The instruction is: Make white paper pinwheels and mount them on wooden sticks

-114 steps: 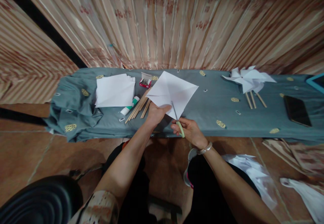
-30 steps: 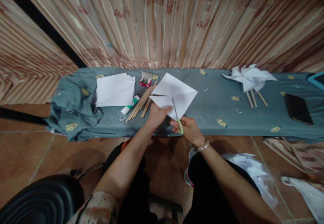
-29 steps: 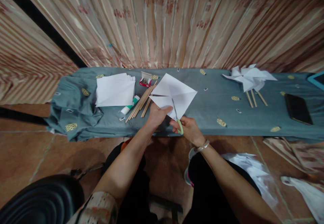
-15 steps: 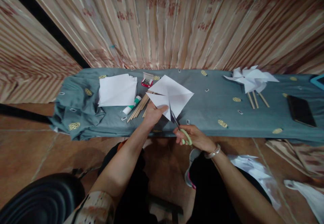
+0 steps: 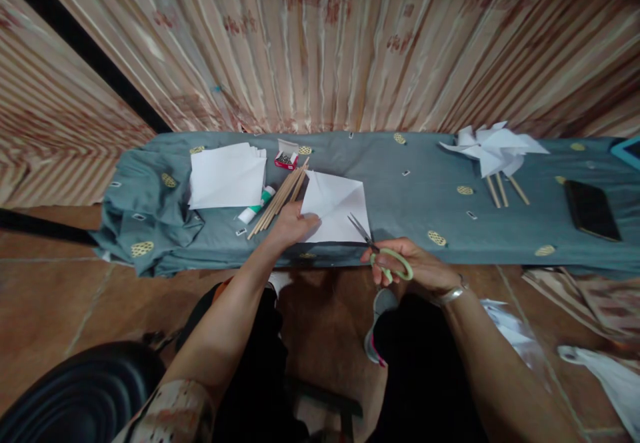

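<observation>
My left hand (image 5: 296, 224) pinches the left edge of a square sheet of white paper (image 5: 340, 206), thumb on top, near the front edge of the table. Crease lines run across the sheet. In my right hand (image 5: 400, 259) is a pair of scissors (image 5: 364, 231) with pale green handles. Their blades are slightly apart and point up and left, over the paper's lower right corner. Just left of the sheet lies a bundle of wooden sticks (image 5: 280, 201), with a green and white glue stick (image 5: 256, 205) beside it.
A stack of white paper (image 5: 227, 176) lies on the left of the cloth-covered table (image 5: 410, 209). Behind the sticks stands an open red box (image 5: 287, 156) of small metal pieces. White paper pinwheels (image 5: 495, 149) on sticks and a dark phone (image 5: 593, 209) lie at the right.
The paper has been turned from a diamond position to a squarer one. My right hand has drawn the scissors out of the cut and moved right.
</observation>
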The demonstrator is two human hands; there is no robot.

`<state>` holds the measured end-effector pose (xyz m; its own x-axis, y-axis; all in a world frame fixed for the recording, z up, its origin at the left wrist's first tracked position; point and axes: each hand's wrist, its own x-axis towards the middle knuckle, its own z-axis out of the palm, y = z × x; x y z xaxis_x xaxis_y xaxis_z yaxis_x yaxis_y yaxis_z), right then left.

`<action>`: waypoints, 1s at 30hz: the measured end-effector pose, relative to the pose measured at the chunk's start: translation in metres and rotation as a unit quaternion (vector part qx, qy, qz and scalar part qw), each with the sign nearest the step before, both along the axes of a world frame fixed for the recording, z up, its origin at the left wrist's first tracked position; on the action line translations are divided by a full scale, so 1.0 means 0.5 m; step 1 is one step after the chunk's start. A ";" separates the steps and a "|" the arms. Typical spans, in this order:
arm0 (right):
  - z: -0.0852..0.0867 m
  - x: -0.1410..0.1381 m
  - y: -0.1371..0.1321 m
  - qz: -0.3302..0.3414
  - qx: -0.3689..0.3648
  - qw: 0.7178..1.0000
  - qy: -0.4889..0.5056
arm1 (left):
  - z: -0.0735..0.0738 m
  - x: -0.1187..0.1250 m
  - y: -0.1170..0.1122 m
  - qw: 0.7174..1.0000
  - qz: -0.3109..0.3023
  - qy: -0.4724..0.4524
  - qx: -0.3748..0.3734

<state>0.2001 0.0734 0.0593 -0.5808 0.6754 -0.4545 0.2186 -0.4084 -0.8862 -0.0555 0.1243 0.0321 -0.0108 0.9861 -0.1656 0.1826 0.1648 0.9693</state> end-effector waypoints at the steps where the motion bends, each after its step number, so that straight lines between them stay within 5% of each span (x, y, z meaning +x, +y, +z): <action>1: -0.004 -0.003 0.003 -0.011 -0.001 1.000 -0.022 | -0.002 -0.002 0.001 1.000 -0.006 0.012 0.005; 6: -0.032 -0.020 0.014 -0.010 -0.005 0.996 -0.094 | -0.014 -0.002 0.010 0.995 -0.002 -0.100 -0.008; 13: -0.050 -0.054 0.019 -0.022 0.018 0.995 -0.097 | -0.009 0.018 -0.005 0.945 0.001 -0.323 -0.055; 24: -0.051 -0.061 0.016 -0.015 0.036 0.995 -0.090 | -0.073 0.063 -0.001 0.985 0.049 -0.154 0.058; 30: -0.051 -0.060 0.012 -0.019 0.060 0.996 -0.061 | -0.061 0.067 0.016 0.985 0.096 -0.120 0.078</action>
